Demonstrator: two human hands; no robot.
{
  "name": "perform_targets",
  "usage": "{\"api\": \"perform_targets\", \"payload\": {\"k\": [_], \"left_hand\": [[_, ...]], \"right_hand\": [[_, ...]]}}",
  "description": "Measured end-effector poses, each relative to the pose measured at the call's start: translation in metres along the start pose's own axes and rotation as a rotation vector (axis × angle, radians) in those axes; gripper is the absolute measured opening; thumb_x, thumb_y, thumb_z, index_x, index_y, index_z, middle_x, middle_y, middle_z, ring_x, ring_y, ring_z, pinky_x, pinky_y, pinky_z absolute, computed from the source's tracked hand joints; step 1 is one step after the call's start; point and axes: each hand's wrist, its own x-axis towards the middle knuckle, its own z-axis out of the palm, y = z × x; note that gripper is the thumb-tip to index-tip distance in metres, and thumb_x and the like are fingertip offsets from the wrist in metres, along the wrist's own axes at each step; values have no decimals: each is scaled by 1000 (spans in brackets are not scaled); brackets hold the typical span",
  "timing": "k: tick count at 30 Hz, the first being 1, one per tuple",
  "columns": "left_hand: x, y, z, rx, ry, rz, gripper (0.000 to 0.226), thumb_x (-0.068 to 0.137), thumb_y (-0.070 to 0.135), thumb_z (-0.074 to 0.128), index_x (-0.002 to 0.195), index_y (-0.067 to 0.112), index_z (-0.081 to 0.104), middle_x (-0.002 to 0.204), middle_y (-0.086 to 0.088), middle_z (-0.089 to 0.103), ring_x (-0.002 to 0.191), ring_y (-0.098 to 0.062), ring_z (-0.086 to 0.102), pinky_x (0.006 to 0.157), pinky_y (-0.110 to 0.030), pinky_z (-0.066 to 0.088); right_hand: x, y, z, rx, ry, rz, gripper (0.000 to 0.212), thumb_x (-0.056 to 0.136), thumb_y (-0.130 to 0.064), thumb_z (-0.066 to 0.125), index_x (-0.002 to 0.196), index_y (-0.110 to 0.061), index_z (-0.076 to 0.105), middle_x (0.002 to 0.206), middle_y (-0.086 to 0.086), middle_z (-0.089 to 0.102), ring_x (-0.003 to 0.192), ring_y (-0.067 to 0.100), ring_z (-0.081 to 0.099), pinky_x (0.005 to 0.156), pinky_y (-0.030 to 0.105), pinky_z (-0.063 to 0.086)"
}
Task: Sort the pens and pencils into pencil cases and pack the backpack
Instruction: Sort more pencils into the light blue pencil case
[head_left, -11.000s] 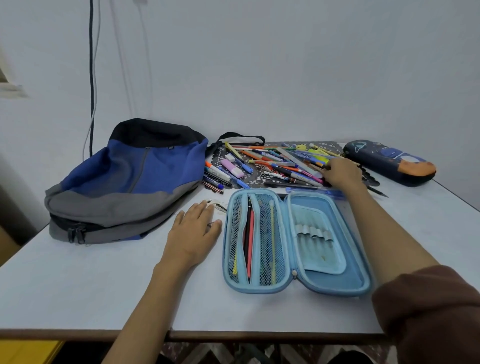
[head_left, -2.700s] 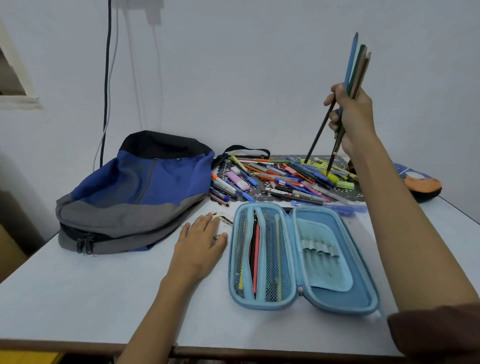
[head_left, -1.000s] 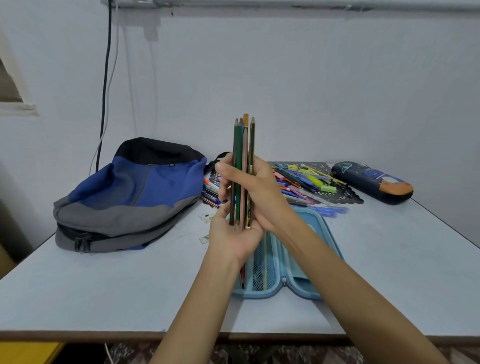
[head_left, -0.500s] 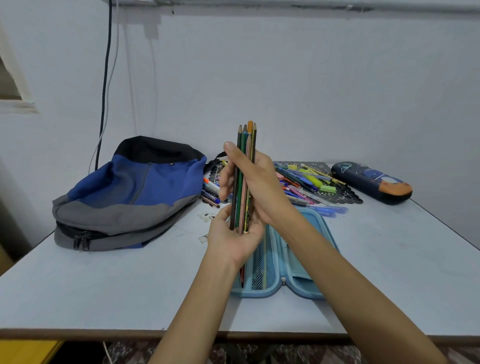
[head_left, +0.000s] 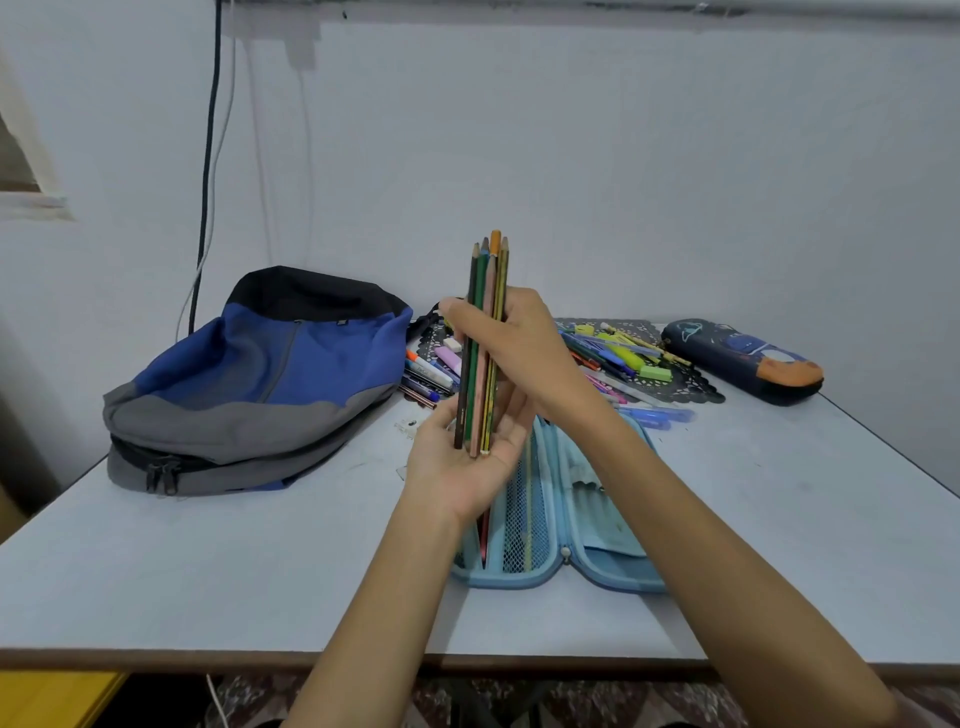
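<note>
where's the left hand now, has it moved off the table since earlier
Yes. The left hand has lifted off the table and shifted right, over the blue pencil case, palm under the pencils.

My pencils (head_left: 485, 332) are brown, green, pink and yellow-black striped, one orange-tipped. Left of my left hand (head_left: 462, 467), the backpack (head_left: 270, 374) is blue, grey and black. Under my right hand (head_left: 519, 343) the case (head_left: 519, 579) is pale blue; right of it, the navy case (head_left: 743, 358) ends in orange.

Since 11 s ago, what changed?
The right hand left the pen pile, took hold of a pencil bundle and brought it upright above the open light-blue pencil case. The left hand rose off the table; its palm now props the bundle's lower ends. Backpack, dark pencil case and pile stayed.
</note>
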Motion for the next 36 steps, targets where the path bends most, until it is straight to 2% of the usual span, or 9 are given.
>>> {"api": "perform_targets", "payload": {"k": [3, 7, 10, 14, 17, 20, 26, 32, 36], "left_hand": [[7, 23, -10, 351, 147, 208, 30, 96, 18, 42, 104, 2, 66, 103, -14, 69, 87, -26, 67, 81, -38, 57], [10, 54, -30, 1342, 398, 607, 6, 91, 16, 60, 94, 20, 65, 86, 3, 62, 82, -16, 53, 68, -24, 44], [12, 58, -43, 1810, 315, 424, 20, 79, 40, 74, 87, 24, 66, 81, 6, 63, 78, -16, 57, 69, -30, 44], [18, 46, -47, 2250, 296, 275, 38, 71, 55, 77, 88, 25, 59, 79, 8, 62, 73, -10, 57, 60, -28, 39], [18, 50, -43, 2341, 311, 326, 23, 75, 40, 76, 77, 27, 57, 74, 10, 61, 72, -11, 56, 55, -25, 34], [16, 56, -40, 2361, 310, 371, 11, 77, 29, 72, 70, 26, 63, 76, 7, 67, 78, -14, 61, 64, -25, 45], [16, 57, -39, 2351, 350, 385, 19, 82, 31, 65, 67, 20, 59, 69, 3, 66, 78, -20, 65, 75, -32, 48], [19, 56, -42, 2377, 353, 437, 19, 84, 33, 61, 72, 18, 58, 70, 6, 62, 78, -20, 60, 66, -30, 37], [20, 55, -43, 2401, 355, 487, 20, 84, 34, 60, 77, 16, 60, 72, 7, 59, 79, -20, 57, 65, -31, 35]], "right_hand": [[5, 9, -7, 62, 111, 77, 39, 91, -26, 63, 54, -19, 52, 49, -7, 48, 47, 11, 48, 52, 25, 38], [9, 32, -19, 193, 219, 199, 27, 91, -24, 63, 69, -9, 55, 58, 4, 49, 55, 20, 53, 57, 35, 45], [13, 57, -19, 177, 292, 279, 22, 86, -26, 65, 74, -8, 59, 67, 13, 47, 62, 23, 48, 60, 40, 43], [15, 86, -10, 194, 260, 441, 21, 78, -31, 66, 85, -13, 57, 74, 14, 45, 63, 28, 42, 49, 29, 34], [12, 102, -4, 227, 188, 516, 21, 80, -28, 66, 92, -14, 57, 75, 15, 41, 52, 25, 31, 37, 20, 22], [10, 111, -2, 168, 170, 552, 12, 84, -22, 63, 89, -13, 57, 69, 15, 38, 45, 18, 33, 35, 18, 25], [11, 117, 8, 36, 142, 585, 17, 83, -23, 64, 84, -10, 52, 68, 15, 48, 47, 22, 45, 38, 21, 34], [2, 106, 21, 30, -94, 638, 31, 84, -30, 70, 86, -12, 45, 57, 4, 42, 34, 15, 37, 33, 19, 28], [-6, 92, 17, 1, -261, 675, 37, 84, -42, 70, 84, -14, 45, 57, 1, 42, 36, 15, 44, 34, 22, 37]]}}
